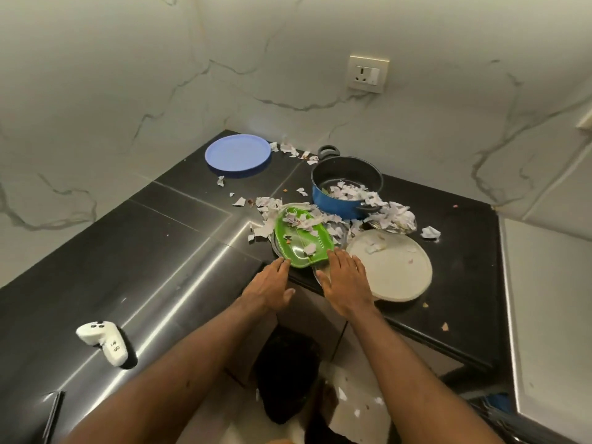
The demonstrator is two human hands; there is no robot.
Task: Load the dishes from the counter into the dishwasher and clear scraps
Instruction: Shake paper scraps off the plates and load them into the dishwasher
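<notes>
Head view: the green dish [298, 241], littered with paper scraps [296, 221], sits on the black counter [160, 238] in front of the blue pot [344, 187]. The left hand [269, 288] and right hand [347, 283] lie with straight fingers at its near rim, seemingly touching rather than gripping.

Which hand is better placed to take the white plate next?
Right. The right hand lies right beside the white plate; the left hand is at the green dish, farther off.
</notes>
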